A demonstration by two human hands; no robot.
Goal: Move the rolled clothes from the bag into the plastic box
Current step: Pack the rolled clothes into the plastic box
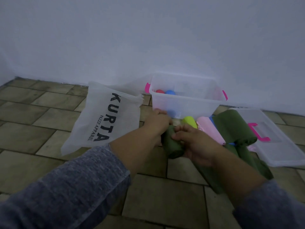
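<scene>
Brown tiled floor (165, 195) runs up to a plain white wall (148, 38), and a person reaches forward over it in grey sleeves (74, 187).

The fingers (180, 132) of the right hand (196, 144) are curled over the top of a dark green roll (173, 147) of cloth, thumb underneath, gripping its near half. The left hand (156, 123) holds the far end of the same roll, its fingers (160, 112) bent round it, though blur hides how they lie. The roll sits between the two hands, just above the floor and in front of the plastic box (186, 103), not inside it.

Just right of the hands, on the floor, lie a lime roll (189, 121), a pink cloth (209, 129) and a larger green cloth (234, 128), packed side by side with a strip of blue showing between the last two.

Beyond them the clear box with pink handles stands open against the wall. A red roll (160, 91) and a blue roll (170, 92) lie touching at its far left, and another blue shape shows through its near wall.

To the left, the white bag (102, 116) printed KURTA lies flat on the tiles, its mouth near the box. At the far right the clear lid (280, 151), with a pink latch, rests on the floor.
</scene>
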